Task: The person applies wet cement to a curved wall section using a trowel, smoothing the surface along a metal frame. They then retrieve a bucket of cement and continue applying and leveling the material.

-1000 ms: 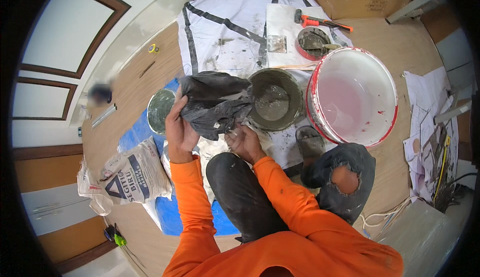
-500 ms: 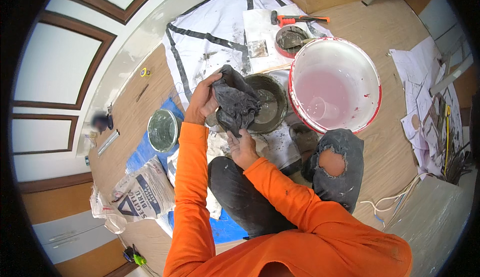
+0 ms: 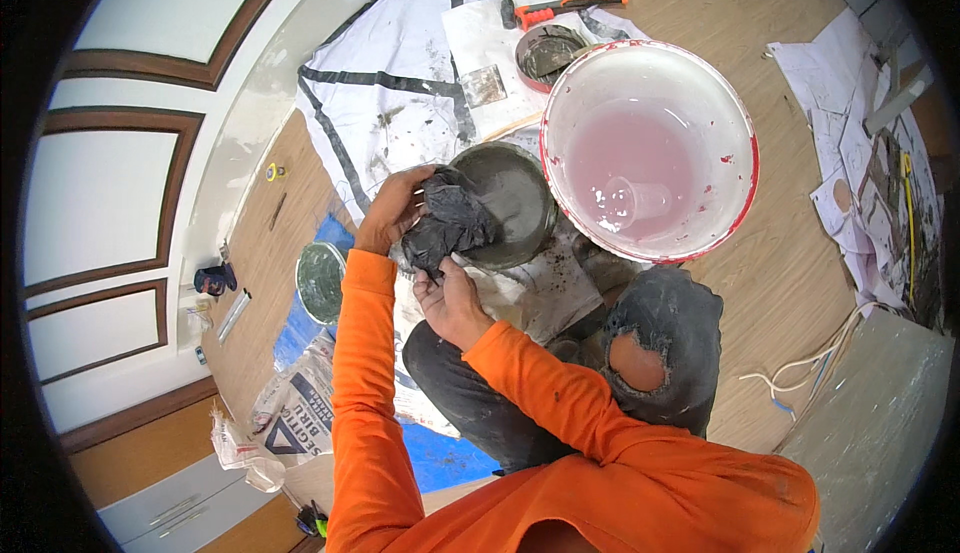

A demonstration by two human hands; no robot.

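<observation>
A crumpled thin black bag, likely plastic, hangs between my hands over the near left side of a dark round basin. My left hand is wrapped round its upper left side. Lower down, my right hand pinches its bottom edge between thumb and fingers. Grey material lies in the basin, partly hidden behind the bag. To the right stands a large white bucket with a red-stained rim, holding pinkish liquid and a clear plastic cup.
Beyond the basin are a shallow tub and an orange-and-black hammer on a white board. A smaller greenish bucket and a printed sack stand at the left. Loose cables lie at the right.
The bag has come down, nearer to me, and is more crumpled and bunched. My right hand has moved slightly left and down. More grey material shows in the basin.
</observation>
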